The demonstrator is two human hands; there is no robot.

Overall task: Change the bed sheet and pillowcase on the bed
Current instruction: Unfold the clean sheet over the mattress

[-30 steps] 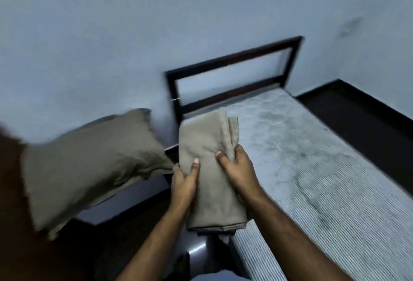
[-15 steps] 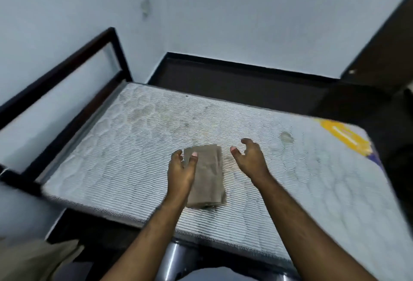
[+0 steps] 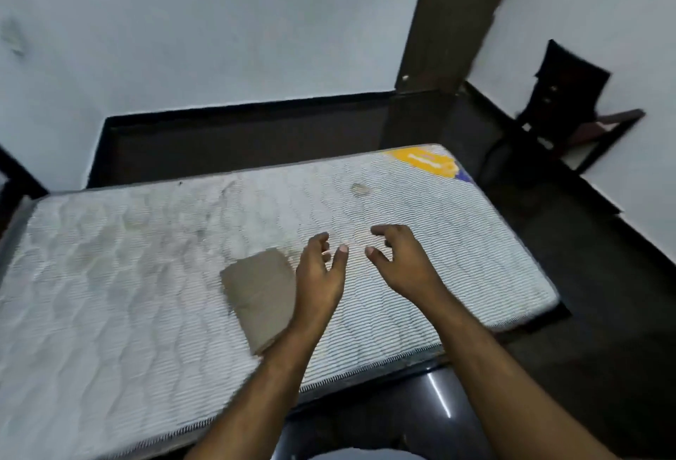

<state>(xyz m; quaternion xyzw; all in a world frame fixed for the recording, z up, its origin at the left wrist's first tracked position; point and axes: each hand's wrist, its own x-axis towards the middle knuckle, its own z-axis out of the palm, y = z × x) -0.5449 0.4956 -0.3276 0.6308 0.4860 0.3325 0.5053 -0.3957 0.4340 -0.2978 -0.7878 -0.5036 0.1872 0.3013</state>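
Note:
A folded beige sheet [image 3: 260,295] lies flat on the bare white quilted mattress [image 3: 109,276], near its front edge. My left hand [image 3: 320,273] hovers just to the right of the folded sheet with loosely curled fingers and holds nothing. My right hand [image 3: 400,258] is a little further right over the mattress, fingers spread and bent, also holding nothing. The mattress has grey stains and an orange label [image 3: 424,161] at its far right corner. The pillow is out of view.
A dark headboard frame [image 3: 14,181] shows at the left edge. Dark floor [image 3: 603,295] runs behind and right of the bed. A dark door frame [image 3: 439,27] stands at the back, and a black chair-like object [image 3: 567,93] is against the right wall.
The view has swung right along the bed. My left hand let go of the folded sheet, which now lies on the mattress, and both hands have moved to its right.

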